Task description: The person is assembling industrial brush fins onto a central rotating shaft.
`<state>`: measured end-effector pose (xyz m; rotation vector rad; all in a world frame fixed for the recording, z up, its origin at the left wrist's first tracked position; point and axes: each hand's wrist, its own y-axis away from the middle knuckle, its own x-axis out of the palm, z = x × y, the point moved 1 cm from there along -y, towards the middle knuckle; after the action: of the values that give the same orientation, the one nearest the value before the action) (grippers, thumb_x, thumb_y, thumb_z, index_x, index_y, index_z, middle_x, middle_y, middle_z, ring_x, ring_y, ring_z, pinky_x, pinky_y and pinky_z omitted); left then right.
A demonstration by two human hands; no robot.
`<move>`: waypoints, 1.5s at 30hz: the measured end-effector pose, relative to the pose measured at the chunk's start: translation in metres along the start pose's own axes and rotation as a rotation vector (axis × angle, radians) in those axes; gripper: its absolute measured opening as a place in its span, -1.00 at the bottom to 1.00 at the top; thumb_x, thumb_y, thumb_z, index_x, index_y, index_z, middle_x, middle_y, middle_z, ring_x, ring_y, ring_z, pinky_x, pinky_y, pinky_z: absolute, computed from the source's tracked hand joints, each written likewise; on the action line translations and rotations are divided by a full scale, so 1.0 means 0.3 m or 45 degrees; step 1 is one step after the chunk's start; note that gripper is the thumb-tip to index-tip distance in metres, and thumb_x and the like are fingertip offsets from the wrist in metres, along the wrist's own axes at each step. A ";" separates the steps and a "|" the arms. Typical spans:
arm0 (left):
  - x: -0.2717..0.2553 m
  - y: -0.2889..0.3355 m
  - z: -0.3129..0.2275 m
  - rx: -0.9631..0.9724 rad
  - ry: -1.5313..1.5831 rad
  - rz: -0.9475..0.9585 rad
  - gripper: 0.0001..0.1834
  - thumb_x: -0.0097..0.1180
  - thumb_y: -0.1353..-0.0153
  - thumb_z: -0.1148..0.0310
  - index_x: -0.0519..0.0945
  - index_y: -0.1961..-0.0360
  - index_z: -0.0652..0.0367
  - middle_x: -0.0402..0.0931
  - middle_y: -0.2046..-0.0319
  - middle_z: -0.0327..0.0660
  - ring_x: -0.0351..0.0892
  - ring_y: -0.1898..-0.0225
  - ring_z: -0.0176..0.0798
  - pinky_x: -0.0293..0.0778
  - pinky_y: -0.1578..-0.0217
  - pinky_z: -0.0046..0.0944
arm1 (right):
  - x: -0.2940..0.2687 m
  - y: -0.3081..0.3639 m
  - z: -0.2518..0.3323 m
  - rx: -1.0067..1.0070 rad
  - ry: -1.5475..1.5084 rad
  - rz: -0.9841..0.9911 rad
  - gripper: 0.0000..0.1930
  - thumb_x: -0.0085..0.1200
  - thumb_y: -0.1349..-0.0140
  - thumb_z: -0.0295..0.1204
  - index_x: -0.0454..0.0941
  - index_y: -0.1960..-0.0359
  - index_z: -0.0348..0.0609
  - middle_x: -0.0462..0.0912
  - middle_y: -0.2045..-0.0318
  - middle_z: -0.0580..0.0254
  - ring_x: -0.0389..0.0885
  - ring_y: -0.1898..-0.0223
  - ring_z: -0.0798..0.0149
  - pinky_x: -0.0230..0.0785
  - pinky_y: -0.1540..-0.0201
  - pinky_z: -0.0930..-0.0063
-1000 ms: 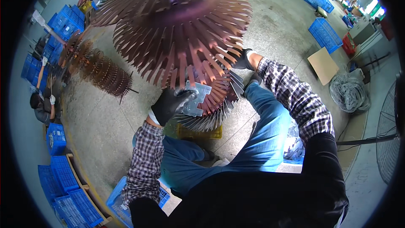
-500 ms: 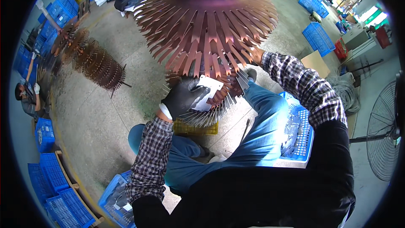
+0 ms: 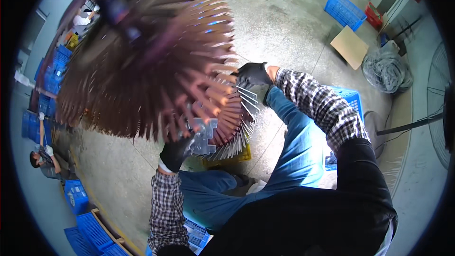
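Observation:
A large rack with tiers of brown, notched strips fanned out around a central post (image 3: 125,16) fills the upper left, smeared by motion. On its lower tier, grey metal strips (image 3: 247,99) stand out beside brown ones. My left hand (image 3: 174,151), in a black glove, is closed on several flat grey metal plates with notched edges (image 3: 204,136); brown strips cover part of it. Also black-gloved, my right hand (image 3: 254,74) is at the right edge of the lower tier, by the grey strips. Its fingers are bent, and what they hold is hidden.
Under the rack sits a yellow crate (image 3: 242,154). A blue crate (image 3: 350,98) stands beyond my right knee. Further right lie a cardboard sheet (image 3: 350,47), a bundle of wire (image 3: 386,70) and a standing fan (image 3: 438,109). Another person (image 3: 47,159) works at the far left.
My view has turned and the rack has shifted left and tilted in the picture. My right hand has come down from the brown strips to the grey ones. The left still holds plates.

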<state>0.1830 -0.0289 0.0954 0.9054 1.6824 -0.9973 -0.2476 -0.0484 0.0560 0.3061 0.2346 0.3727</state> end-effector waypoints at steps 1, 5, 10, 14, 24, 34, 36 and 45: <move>0.021 0.021 -0.002 0.007 -0.204 -0.068 -0.65 0.21 -0.32 0.48 0.71 -0.12 0.08 0.70 0.11 -0.15 0.66 0.26 -0.17 0.51 0.28 -0.15 | 0.006 -0.023 -0.037 -0.128 -0.043 0.061 -0.73 0.04 -0.35 -0.44 0.74 0.02 -0.07 0.77 0.20 0.28 0.70 0.23 0.32 0.54 0.18 0.45; 0.013 0.004 -0.013 0.066 -0.815 -0.255 -0.58 0.22 -0.29 0.53 0.67 -0.18 0.06 0.67 -0.03 -0.09 0.69 0.12 -0.06 0.57 0.12 -0.08 | 0.027 -0.090 -0.141 -0.525 -0.192 0.230 -0.72 0.04 -0.34 -0.46 0.72 0.00 -0.14 0.77 0.24 0.26 0.71 0.27 0.31 0.57 0.19 0.41; -0.107 -0.061 -0.077 -0.441 0.228 -0.017 -0.50 0.25 -0.27 0.57 0.62 -0.25 0.07 0.66 -0.12 -0.11 0.72 0.07 -0.05 0.61 0.04 -0.12 | 0.056 -0.074 -0.021 0.045 -0.333 0.211 -0.73 0.10 -0.27 -0.49 0.70 0.03 -0.23 0.75 0.30 0.21 0.69 0.35 0.28 0.59 0.22 0.35; -0.086 0.040 0.007 -0.249 0.230 0.031 -0.49 0.27 -0.25 0.60 0.61 -0.24 0.09 0.67 -0.10 -0.10 0.73 0.08 -0.03 0.62 0.09 -0.14 | 0.094 -0.176 -0.112 -0.579 0.125 0.308 -0.81 0.06 -0.32 -0.48 0.65 0.14 -0.28 0.74 0.27 0.20 0.63 0.36 0.27 0.57 0.21 0.31; -0.114 -0.079 -0.049 -0.236 0.366 0.024 -0.54 0.16 -0.22 0.55 0.66 -0.18 0.19 0.61 -0.15 -0.09 0.65 -0.02 -0.02 0.54 0.01 -0.09 | -0.072 -0.044 -0.196 -0.140 -0.376 -0.095 -0.66 0.09 -0.45 -0.39 0.65 -0.18 -0.24 0.79 0.15 0.23 0.69 0.27 0.38 0.55 0.23 0.43; -0.232 0.063 -0.280 -1.108 0.962 -0.134 -0.59 -0.02 -0.41 0.50 0.60 -0.24 0.27 0.67 -0.03 0.01 0.67 0.03 -0.03 0.57 -0.05 -0.13 | 0.368 0.789 0.265 -0.497 -0.135 -0.401 -0.52 0.10 -0.55 -0.27 0.46 -0.42 -0.17 0.71 -0.14 0.11 0.71 -0.02 0.34 0.56 -0.19 0.50; -0.244 -0.064 -0.480 -0.354 0.365 -0.407 -0.71 0.14 -0.42 0.41 0.66 -0.09 0.27 0.70 0.16 -0.05 0.68 0.23 -0.05 0.64 0.16 -0.15 | 0.508 0.777 0.255 -0.900 0.109 -0.500 -0.46 0.04 -0.58 -0.27 0.33 -0.50 -0.19 0.65 -0.22 0.07 0.69 -0.10 0.30 0.50 -0.26 0.45; -0.175 -0.146 -0.581 -0.339 0.734 -0.587 -0.48 0.21 -0.15 0.59 0.58 -0.19 0.36 0.68 0.29 -0.04 0.57 0.43 -0.09 0.52 0.34 -0.14 | 0.702 0.783 0.220 -0.549 -0.774 -0.381 -0.41 0.02 -0.59 -0.24 0.28 -0.50 -0.33 0.67 -0.11 0.07 0.70 -0.01 0.20 0.50 -0.18 0.43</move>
<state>0.0975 0.1062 0.1927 0.6723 2.5264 -0.8101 -0.1136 0.2256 0.1604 -0.0512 -0.3931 0.0170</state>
